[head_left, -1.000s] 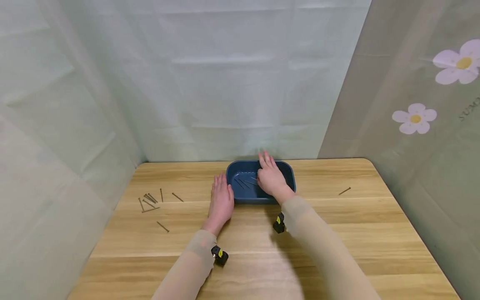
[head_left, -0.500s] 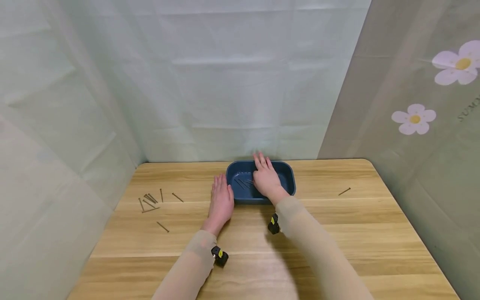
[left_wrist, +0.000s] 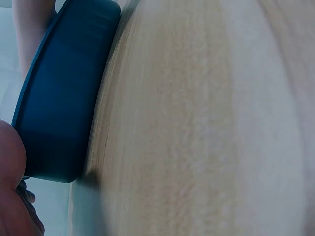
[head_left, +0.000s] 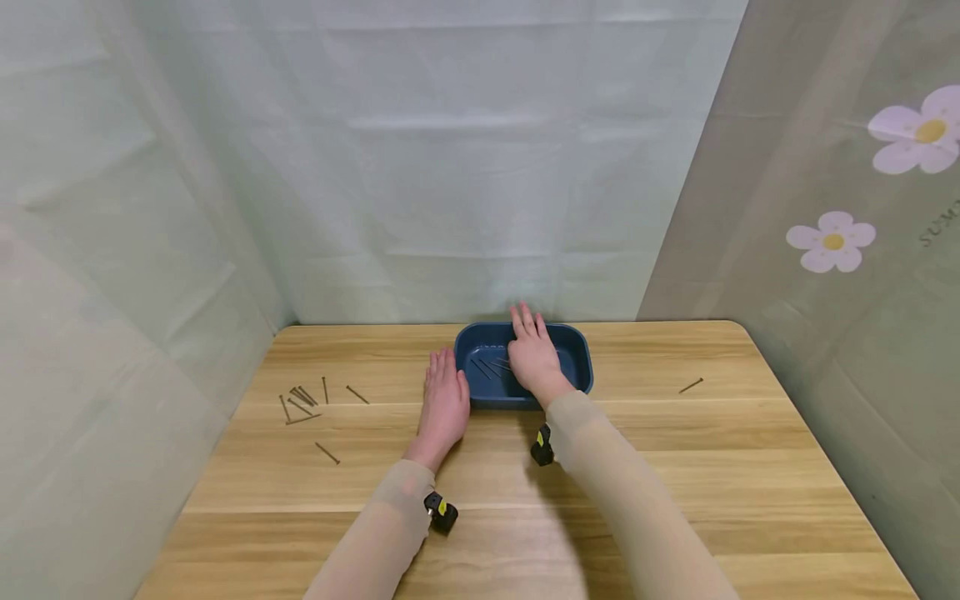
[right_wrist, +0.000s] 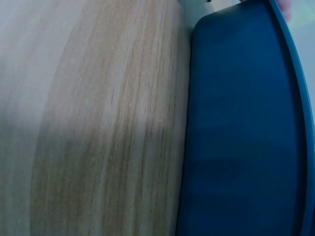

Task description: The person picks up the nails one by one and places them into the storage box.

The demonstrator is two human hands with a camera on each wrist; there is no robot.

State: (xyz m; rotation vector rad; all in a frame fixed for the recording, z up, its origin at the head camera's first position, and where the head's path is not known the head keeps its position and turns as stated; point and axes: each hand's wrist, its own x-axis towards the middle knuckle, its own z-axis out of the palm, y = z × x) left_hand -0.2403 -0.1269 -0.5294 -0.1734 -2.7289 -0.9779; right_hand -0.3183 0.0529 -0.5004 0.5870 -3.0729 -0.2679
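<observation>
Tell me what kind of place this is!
Probably a small indoor work corner, though I can't tell in what building. It has a wooden table, creased pale sheets behind and beside it, and a blue tray and what look like nails on top.

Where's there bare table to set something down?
Bare: the table between the blue tray and the lone nail at right, and right-front, between that nail and the right sleeve. Crowded: the left, with scattered nails; the tray, with nails inside, right hand over it and left hand alongside.
</observation>
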